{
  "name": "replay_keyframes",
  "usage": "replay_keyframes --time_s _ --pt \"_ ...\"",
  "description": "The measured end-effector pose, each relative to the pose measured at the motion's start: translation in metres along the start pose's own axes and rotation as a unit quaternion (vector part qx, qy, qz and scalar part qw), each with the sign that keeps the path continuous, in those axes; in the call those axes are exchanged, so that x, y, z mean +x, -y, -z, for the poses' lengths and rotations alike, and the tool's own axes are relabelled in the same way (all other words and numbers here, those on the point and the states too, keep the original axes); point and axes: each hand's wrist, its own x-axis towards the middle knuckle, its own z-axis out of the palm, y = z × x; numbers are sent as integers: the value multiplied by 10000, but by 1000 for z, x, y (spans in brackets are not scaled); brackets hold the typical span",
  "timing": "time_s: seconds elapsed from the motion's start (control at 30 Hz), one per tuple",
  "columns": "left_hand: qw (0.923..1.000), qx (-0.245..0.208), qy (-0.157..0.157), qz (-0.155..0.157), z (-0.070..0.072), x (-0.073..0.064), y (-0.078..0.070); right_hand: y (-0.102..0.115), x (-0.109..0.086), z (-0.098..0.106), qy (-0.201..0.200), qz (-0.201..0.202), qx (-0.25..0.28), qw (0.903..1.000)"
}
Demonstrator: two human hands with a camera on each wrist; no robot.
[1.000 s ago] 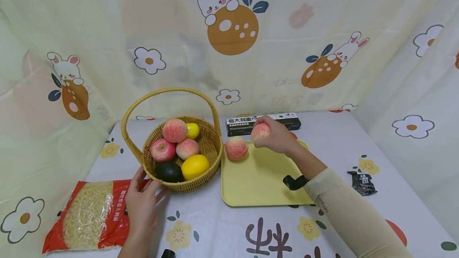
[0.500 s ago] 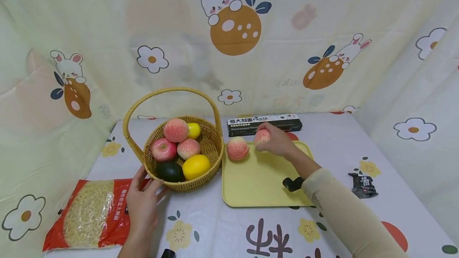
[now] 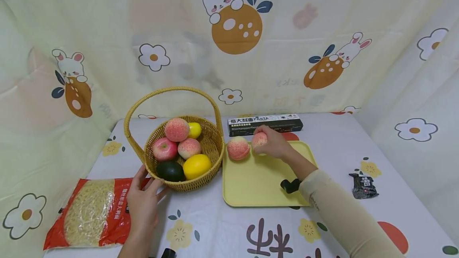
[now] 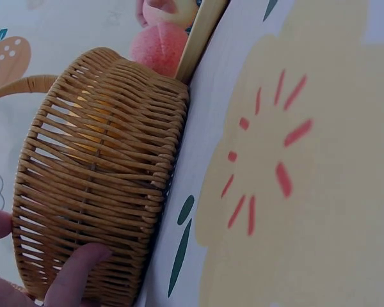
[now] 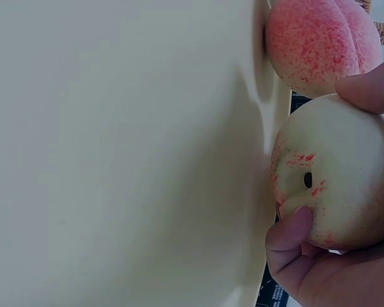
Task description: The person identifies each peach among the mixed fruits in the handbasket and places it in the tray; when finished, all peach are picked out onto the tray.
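My right hand (image 3: 274, 143) grips a pink-and-white peach (image 3: 259, 141) over the far edge of the yellow tray (image 3: 261, 182). In the right wrist view the held peach (image 5: 339, 173) turns its pale stem hollow to the camera, thumb and fingers around it. A second peach (image 3: 238, 148) sits on the tray's far left corner, beside the held one. My left hand (image 3: 143, 200) holds the near left side of the wicker basket (image 3: 193, 186). Seen from the left wrist, one finger lies on the basket's outer wall (image 4: 115, 173) and another touches the rim.
The basket carries peaches (image 3: 177, 129), an apple (image 3: 165, 149), yellow fruits (image 3: 197, 166) and a dark green avocado-like fruit (image 3: 170, 171). A red pasta bag (image 3: 89, 212) lies at left. Behind the tray stands a black pasta box (image 3: 265, 124); a small black packet (image 3: 363, 186) lies at right.
My right hand has lowered slightly with the peach and shifted a little left, closer to the other peach. The left hand stays at the basket. The view has shifted slightly.
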Motion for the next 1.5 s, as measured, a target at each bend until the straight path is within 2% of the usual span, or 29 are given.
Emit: replay_keyframes --time_s 0.5,0.9,1.17,1.5 --pt "10000 19 -12 33 -3 -1 -3 -10 -3 -3 66 38 84 9999" --pt "9999 101 -41 79 -4 -2 -6 -11 -5 2 18 330 -427 9985" --pt "9999 92 -43 86 -3 -3 -6 -17 -12 8 -43 259 -509 9984" --pt "9999 75 -25 116 -1 -3 -6 -17 -27 16 8 107 -251 9996"
